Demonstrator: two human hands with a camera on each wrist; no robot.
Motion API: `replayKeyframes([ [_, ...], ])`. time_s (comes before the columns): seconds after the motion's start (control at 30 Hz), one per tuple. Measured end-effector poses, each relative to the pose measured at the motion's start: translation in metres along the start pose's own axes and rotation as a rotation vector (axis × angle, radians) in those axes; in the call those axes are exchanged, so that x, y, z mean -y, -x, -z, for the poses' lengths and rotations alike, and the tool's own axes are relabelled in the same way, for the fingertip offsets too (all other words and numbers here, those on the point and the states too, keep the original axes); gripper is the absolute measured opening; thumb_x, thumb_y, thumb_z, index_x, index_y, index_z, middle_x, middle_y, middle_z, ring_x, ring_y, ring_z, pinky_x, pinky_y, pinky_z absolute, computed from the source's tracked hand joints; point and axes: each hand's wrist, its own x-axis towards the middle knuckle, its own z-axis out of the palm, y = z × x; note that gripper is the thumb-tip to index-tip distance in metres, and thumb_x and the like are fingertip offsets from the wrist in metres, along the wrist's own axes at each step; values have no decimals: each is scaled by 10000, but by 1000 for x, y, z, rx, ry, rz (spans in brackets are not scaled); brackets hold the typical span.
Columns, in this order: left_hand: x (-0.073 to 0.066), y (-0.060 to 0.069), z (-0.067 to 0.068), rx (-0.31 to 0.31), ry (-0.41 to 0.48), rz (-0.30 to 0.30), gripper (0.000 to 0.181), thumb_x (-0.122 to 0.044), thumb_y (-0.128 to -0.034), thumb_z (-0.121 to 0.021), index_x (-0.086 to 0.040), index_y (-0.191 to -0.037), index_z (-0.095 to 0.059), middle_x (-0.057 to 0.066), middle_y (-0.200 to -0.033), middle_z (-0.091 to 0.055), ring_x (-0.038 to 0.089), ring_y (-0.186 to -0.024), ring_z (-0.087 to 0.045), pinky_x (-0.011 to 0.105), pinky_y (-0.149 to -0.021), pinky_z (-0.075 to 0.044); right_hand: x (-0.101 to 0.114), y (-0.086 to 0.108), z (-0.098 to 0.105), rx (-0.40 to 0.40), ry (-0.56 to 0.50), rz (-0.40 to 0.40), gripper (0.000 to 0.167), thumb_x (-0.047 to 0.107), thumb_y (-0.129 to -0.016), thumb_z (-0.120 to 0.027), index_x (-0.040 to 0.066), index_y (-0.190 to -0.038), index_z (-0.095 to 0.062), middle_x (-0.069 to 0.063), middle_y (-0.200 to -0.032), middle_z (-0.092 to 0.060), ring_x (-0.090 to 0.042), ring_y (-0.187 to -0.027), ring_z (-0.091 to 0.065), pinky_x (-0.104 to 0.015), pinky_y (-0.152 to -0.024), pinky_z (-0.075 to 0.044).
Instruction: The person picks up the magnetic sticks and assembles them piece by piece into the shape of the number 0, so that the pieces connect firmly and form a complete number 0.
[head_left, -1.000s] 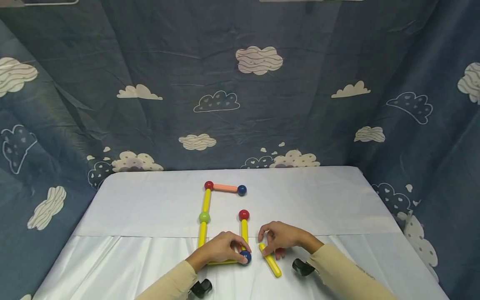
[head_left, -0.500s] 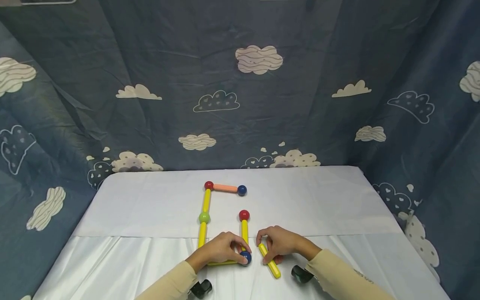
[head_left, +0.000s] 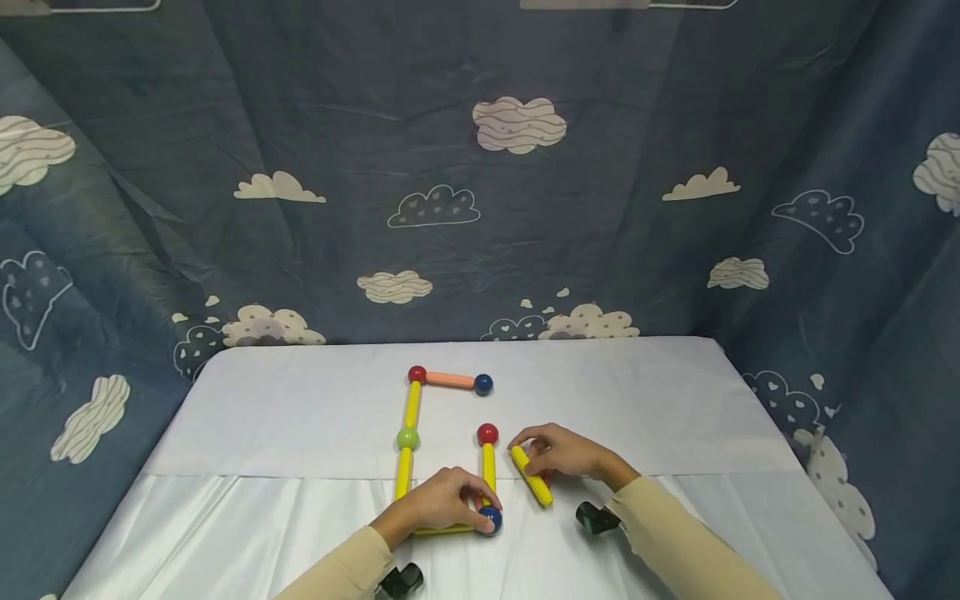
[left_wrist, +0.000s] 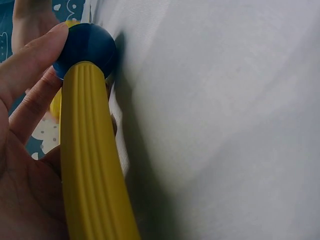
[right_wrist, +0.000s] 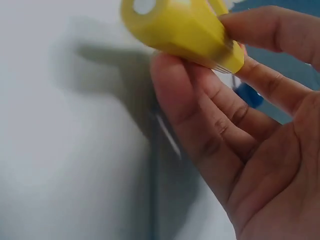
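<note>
My left hand pinches a blue ball between thumb and fingers; the left wrist view shows a ribbed yellow stick joined to that ball. From the same ball another yellow stick runs away to a red ball. To the right, my right hand holds a loose yellow stick by thumb and fingers. In the right wrist view this stick shows a pale round spot on its end, and its shadow falls on the cloth below.
Yellow sticks with a green ball form the left side, up to a red ball. A salmon stick links that to a blue ball. White cloth covers the table; a cloud-patterned curtain hangs behind.
My right hand has moved the loose yellow stick away from me, nearer the level of the near red ball. The left hand stays on the blue ball.
</note>
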Motion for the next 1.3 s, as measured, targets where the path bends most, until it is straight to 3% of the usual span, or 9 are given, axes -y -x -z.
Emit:
replayKeyframes([
  [0.3, 2, -2, -1, 2, 13, 1, 143, -191, -803, -789, -201, -942, -755, -75, -772, -609, 62, -674, -482, 202, -621, -357, 9, -35, 14, -131, -268, -64, 452, 104, -885, -634, 20, -1301, -480, -81, -908, -622, -183, -707, -592, -314, -712, -545],
  [0.47, 2, -3, -3, 6, 22, 4, 141, -191, -799, -792, -206, -933, -755, -81, -756, -617, 63, -643, -474, 198, -603, -349, 15, -54, 16, -190, -360, -118, 456, 111, -895, -621, -1, -1318, -494, -117, -1051, -637, -186, -778, -618, -319, -764, -549],
  [0.6, 1, -2, -3, 3, 23, 7, 140, -178, -795, -794, -199, -928, -754, -80, -752, -617, 65, -635, -471, 195, -597, -348, 22, -68, 15, -222, -404, -143, 453, 118, -903, -629, -37, -1313, -515, -152, -1107, -632, -182, -773, -637, -308, -759, -551],
  [0.83, -1, -2, -2, 6, 40, 23, 138, -190, -800, -791, -209, -932, -755, -70, -761, -615, 73, -648, -481, 200, -609, -361, 30, -85, 16, -263, -481, -207, 366, 98, -903, -645, -53, -1224, -556, -147, -1019, -655, -166, -749, -641, -274, -698, -553],
  [1.3, -1, -1, 1, 6, 49, 22, 132, -174, -799, -791, -189, -926, -757, -70, -747, -613, 65, -644, -480, 194, -609, -362, 35, -100, 18, -283, -532, -245, 309, 60, -907, -640, -57, -1182, -563, -128, -935, -655, -150, -688, -648, -271, -676, -553],
])
